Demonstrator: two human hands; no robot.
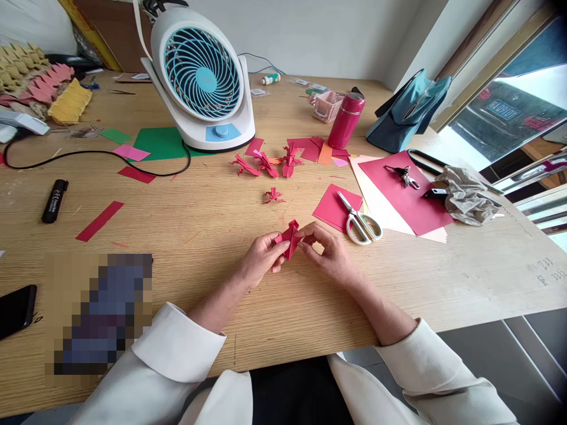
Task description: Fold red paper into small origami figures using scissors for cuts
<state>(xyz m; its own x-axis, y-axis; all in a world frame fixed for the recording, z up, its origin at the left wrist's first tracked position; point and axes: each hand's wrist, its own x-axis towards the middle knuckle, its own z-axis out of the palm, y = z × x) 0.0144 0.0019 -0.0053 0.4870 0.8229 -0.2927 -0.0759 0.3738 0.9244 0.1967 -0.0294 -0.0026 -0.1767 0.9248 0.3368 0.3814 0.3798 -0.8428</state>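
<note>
A partly folded piece of red origami paper point(290, 241) is held just above the table in front of me. My left hand point(264, 255) pinches its left side, thumb on top. On its right edge, the fingertips of my right hand point(326, 251) are closed against the paper. Beyond my hands sits a small folded red paper figure point(273, 195). Farther back, three bigger red paper figures point(267, 164) stand in a row. White-handled scissors point(363, 227) lie partly on a stack of red paper squares point(332, 206), right of my right hand.
A white fan point(206, 82) stands at the back, its black cord point(88, 162) curving left. Behind the scissors are a pink bottle point(348, 121), red sheets point(403, 195) and a teal bag point(407, 112). To the left lie a black marker point(55, 201), a red strip point(100, 221) and a phone point(16, 311).
</note>
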